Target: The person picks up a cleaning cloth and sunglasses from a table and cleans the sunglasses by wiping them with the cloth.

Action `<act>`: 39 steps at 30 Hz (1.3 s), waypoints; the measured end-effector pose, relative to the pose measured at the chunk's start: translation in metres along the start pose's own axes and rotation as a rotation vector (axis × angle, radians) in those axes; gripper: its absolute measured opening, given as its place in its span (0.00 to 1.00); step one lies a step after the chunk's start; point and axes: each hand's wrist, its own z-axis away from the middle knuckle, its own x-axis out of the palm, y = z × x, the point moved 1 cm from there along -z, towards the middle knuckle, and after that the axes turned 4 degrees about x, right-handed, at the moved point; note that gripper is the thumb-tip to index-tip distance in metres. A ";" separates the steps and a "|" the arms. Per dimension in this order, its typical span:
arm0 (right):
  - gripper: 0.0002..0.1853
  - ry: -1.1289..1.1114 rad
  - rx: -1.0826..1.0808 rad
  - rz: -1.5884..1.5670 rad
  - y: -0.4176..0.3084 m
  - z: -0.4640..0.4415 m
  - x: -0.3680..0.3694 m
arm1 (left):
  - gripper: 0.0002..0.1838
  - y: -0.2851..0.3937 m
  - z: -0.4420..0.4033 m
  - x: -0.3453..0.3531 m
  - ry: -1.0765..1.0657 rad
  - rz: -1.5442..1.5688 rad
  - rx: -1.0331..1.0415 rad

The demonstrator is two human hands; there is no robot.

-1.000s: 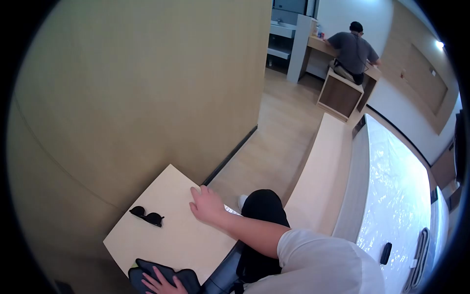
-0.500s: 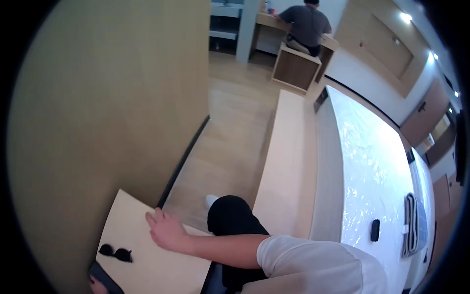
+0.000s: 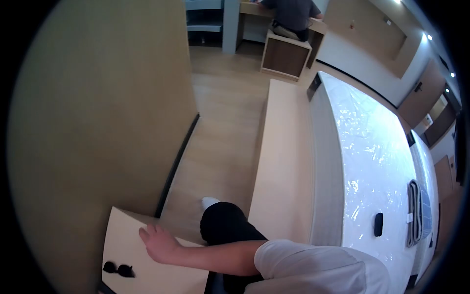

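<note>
My right hand (image 3: 160,245) rests palm down on a small pale wooden table (image 3: 125,232), near its far edge. Its fingers are loosely bent and a little apart, with nothing seen in them. Dark sunglasses (image 3: 119,269) lie on the same tabletop, to the left of this hand and apart from it. At the bottom left corner, a sliver of a dark object (image 3: 104,289) shows beside the table, too little to name. My left hand is out of view. Below my right forearm and beyond it shows my bent knee in black trousers (image 3: 225,223).
A wooden wall panel (image 3: 107,108) rises beside the table. A long pale wooden ledge (image 3: 286,147) runs along a plastic-wrapped mattress (image 3: 374,132). On the mattress lie a black object (image 3: 378,224) and a folded grey blanket (image 3: 415,213). At the back, a person (image 3: 293,17) sits on a box stool (image 3: 286,56).
The view has tilted downward, so the room sits higher in the picture. My left hand and most of the dark object by it have left the view. My right hand stays on the table.
</note>
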 end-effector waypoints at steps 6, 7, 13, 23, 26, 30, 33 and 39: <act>0.21 -0.010 -0.015 -0.063 0.001 -0.002 -0.007 | 0.33 -0.102 -0.020 0.067 0.210 -0.188 0.312; 0.20 -0.010 -0.015 -0.036 0.004 -0.003 -0.001 | 0.32 -0.059 0.052 0.023 0.002 -0.278 0.090; 0.31 -0.069 -0.092 0.096 -0.003 0.020 -0.011 | 0.34 -0.085 0.216 -0.028 0.232 -0.202 0.356; 0.31 0.014 -0.165 0.062 -0.003 0.022 0.006 | 0.43 -0.116 0.301 -0.051 -0.041 -0.127 0.510; 0.30 0.054 -0.190 0.154 -0.003 0.027 0.006 | 0.44 -0.112 0.284 -0.057 -0.068 -0.118 0.528; 0.30 0.065 -0.140 0.291 -0.022 0.028 -0.004 | 0.45 -0.099 0.242 -0.045 -0.048 -0.091 0.550; 0.30 0.042 -0.104 0.307 -0.015 0.026 0.003 | 0.43 -0.082 0.184 -0.023 0.020 -0.117 0.586; 0.30 0.058 -0.168 0.287 -0.009 0.017 -0.005 | 0.40 -0.031 0.072 -0.005 -0.014 -0.152 0.544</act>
